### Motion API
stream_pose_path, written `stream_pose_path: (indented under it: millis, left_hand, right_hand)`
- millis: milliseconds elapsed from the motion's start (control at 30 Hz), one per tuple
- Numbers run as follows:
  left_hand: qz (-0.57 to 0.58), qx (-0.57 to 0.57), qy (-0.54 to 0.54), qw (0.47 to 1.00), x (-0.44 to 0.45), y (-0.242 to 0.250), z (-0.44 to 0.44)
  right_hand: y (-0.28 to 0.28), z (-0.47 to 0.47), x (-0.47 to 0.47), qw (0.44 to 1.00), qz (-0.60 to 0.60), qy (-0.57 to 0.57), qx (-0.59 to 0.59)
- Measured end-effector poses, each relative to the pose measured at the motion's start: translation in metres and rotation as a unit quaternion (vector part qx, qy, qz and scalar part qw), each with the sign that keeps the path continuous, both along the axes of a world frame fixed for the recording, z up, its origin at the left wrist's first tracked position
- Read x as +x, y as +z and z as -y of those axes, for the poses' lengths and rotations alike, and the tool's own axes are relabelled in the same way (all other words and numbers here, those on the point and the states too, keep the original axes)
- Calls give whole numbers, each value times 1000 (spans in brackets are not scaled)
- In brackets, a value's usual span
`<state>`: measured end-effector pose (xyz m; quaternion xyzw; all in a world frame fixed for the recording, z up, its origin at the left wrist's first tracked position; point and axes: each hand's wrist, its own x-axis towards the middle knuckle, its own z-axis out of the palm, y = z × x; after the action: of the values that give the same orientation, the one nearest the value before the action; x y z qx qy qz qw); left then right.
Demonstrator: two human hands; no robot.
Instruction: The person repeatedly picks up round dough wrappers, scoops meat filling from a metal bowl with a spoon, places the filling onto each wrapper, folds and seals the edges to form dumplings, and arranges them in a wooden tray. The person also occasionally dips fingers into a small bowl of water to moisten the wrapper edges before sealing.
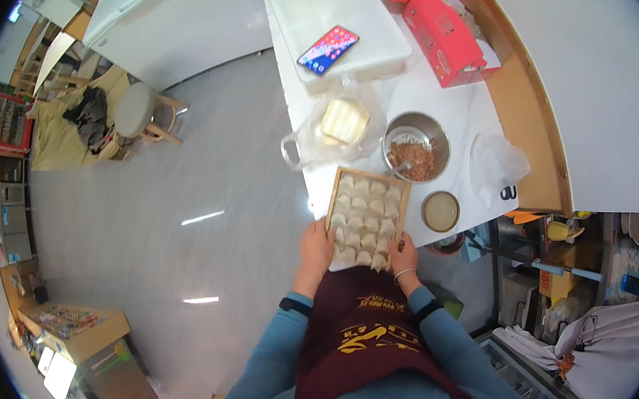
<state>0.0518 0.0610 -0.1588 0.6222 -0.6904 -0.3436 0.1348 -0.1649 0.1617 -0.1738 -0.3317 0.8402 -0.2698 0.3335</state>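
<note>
A wooden-framed tray (404,200) with rows of folded dumplings (372,224) lies at the near edge of the white table, its near end by my apron. My left hand (316,247) grips its left side near the close corner. On the opposite side, my right hand (403,256) holds the frame, with something small and dark by the fingers. Just beyond the tray stands a steel bowl (417,147) of minced filling (414,159) with a utensil in it. A stack of pale yellow wrappers (345,121) rests in an opened plastic bag (315,134).
Right of the tray is a small round dish or lid (440,211), near a clear plastic bag (496,167). Farther back are a white plastic container (342,1) with a phone (329,50) on it, and a red box (447,37). A stool (136,110) stands at left.
</note>
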Motion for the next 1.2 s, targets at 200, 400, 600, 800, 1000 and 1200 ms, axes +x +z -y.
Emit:
stream_pose_path:
  millis: [200, 400, 600, 800, 1000, 1200]
  left_hand:
    - [-10, 9, -45, 999, 6, -6, 13]
    - [-66, 99, -8, 993, 26, 35, 41]
    - [-248, 11, 169, 954, 15, 85, 142]
    - [-364, 74, 183, 910, -7, 102, 212]
    - [-544, 177, 93, 815, -17, 156, 254]
    - [-540, 256, 80, 798, -26, 171, 269]
  right_hand:
    - [-2, 8, 11, 997, -53, -45, 43]
    - [69, 36, 33, 980, -194, -18, -38]
    - [158, 186, 17, 913, -238, 55, -328]
    - [164, 331, 22, 973, -177, 112, -101]
    - [186, 314, 46, 928, 206, 125, -284]
    - [169, 323, 29, 857, 412, 105, -292]
